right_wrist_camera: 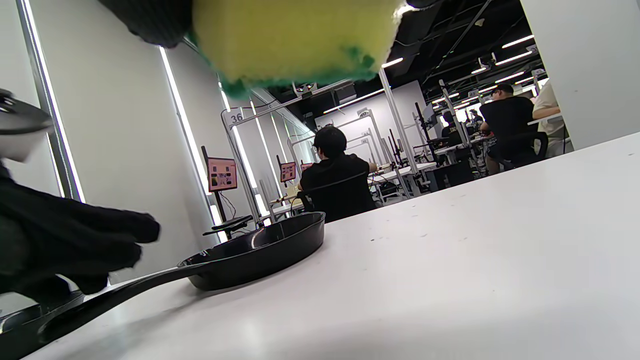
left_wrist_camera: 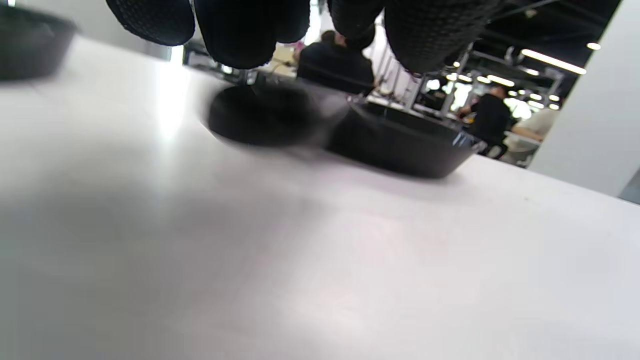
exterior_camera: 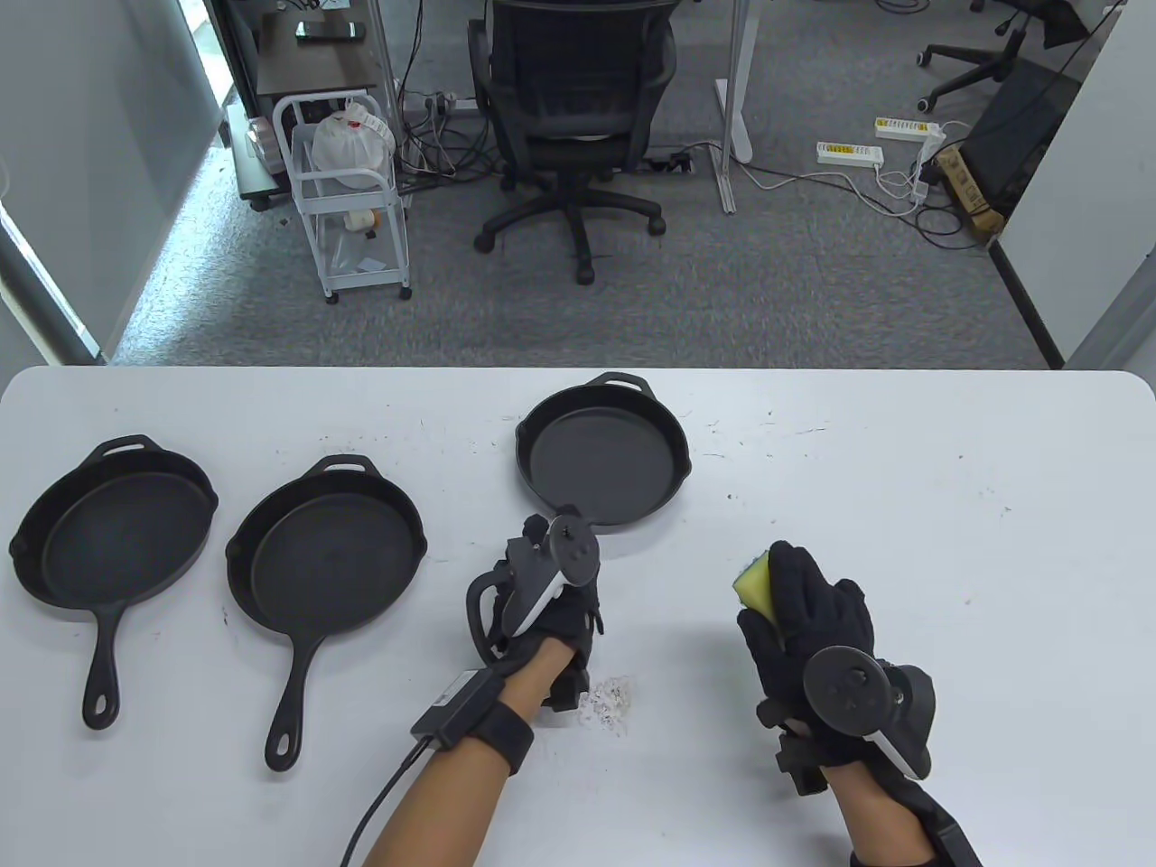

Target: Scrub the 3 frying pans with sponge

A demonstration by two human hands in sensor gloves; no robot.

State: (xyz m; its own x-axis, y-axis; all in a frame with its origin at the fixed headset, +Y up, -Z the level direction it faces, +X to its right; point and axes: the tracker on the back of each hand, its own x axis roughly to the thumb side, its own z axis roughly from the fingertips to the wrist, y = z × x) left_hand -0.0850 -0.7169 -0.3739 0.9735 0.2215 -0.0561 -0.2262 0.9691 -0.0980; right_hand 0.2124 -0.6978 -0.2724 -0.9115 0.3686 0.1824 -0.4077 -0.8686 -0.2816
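Black cast iron across the white desk (exterior_camera: 813,452): left pan (exterior_camera: 113,537) near the left edge, middle pan (exterior_camera: 325,560) just beside, third pan (exterior_camera: 601,456) toward the far edge, centre. Left hand (exterior_camera: 542,605) over that third pan's handle, grip hidden by the tracker, cannot tell. Right hand (exterior_camera: 813,623) curled round the sponge (exterior_camera: 759,587), off the desk's near right, apart from all pans.

Left wrist: fingertips (left_wrist_camera: 240,30) hanging above the desk, blurred handle end (left_wrist_camera: 260,117) below, pan bowl (left_wrist_camera: 400,145) behind.

Right wrist: yellow-green sponge (right_wrist_camera: 295,35) held up top, pan (right_wrist_camera: 250,255) flat on the desk, left glove (right_wrist_camera: 65,245) at its handle.
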